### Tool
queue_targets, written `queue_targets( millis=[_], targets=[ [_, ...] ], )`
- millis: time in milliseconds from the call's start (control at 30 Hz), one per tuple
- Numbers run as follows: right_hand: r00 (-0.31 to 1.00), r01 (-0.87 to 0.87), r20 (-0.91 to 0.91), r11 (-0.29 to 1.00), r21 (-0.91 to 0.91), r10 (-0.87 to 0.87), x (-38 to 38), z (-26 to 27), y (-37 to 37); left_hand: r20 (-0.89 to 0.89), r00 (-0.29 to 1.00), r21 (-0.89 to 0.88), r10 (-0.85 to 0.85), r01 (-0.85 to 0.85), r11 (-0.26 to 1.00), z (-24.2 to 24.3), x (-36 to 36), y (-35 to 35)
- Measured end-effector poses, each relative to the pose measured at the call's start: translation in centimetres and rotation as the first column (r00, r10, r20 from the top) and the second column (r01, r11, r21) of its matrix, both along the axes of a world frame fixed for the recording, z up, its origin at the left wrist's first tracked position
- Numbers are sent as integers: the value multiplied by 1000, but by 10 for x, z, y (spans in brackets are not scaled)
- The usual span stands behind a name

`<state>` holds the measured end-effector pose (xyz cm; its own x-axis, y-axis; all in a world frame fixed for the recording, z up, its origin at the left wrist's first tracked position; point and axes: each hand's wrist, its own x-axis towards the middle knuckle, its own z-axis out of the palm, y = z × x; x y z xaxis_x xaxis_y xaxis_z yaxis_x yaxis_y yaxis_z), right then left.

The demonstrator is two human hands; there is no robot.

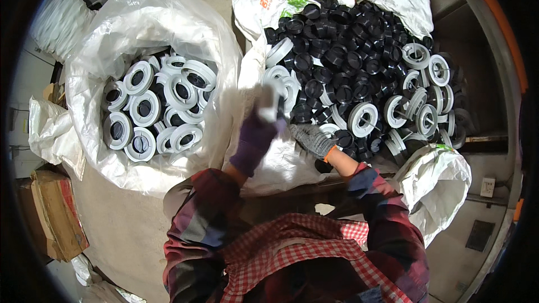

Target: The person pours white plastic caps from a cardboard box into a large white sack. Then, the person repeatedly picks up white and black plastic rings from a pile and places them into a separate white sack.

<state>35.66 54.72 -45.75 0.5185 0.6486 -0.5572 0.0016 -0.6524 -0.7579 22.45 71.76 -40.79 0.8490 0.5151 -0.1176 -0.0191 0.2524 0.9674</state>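
Observation:
My left hand (257, 134), in a purple glove, is blurred between the two heaps; a light ring and a dark piece show blurred at its fingertips, and its exact grip is unclear. Beside it on the right is my right hand (312, 139), in a grey knitted glove with an orange cuff; its fingertips are blurred and what they hold is hidden. Beyond it lies a heap of black plastic caps (337, 57). Grey plastic flanged rings (363, 119), some with thin stems, lie among and beside them. At left, grey rings with black centres (145, 108) fill a clear plastic bag.
The open bag's crumpled rim (156, 4) stands at the left. A white woven sack (257, 8) lies under the heap. Another white sack (442, 176) hangs at the lower right. A cardboard box (59, 214) stands on the floor at the lower left.

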Motion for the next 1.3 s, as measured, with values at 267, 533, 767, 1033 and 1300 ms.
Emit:
queue_targets(
  millis=[267,533,767,1033,1300],
  targets=[
    [871,64,481,994,93,-101,40,-100,68,-154,897,624,413,-236,745,0,-7,60],
    [808,167,588,940,-296,42,14,-121,86,18,976,-328,218,-200,923,-39,5,32],
    [249,916,-952,275,291,180,-31,3,44,42,976,-139,213,-206,969,-28,8,4],
    [442,-225,731,853,-470,520,-3,-125,3,-54,969,-535,242,-232,813,7,20,24],
    [760,342,471,892,295,-448,-22,-39,-7,-39,999,-361,24,-36,932,4,13,4]
  ],
)
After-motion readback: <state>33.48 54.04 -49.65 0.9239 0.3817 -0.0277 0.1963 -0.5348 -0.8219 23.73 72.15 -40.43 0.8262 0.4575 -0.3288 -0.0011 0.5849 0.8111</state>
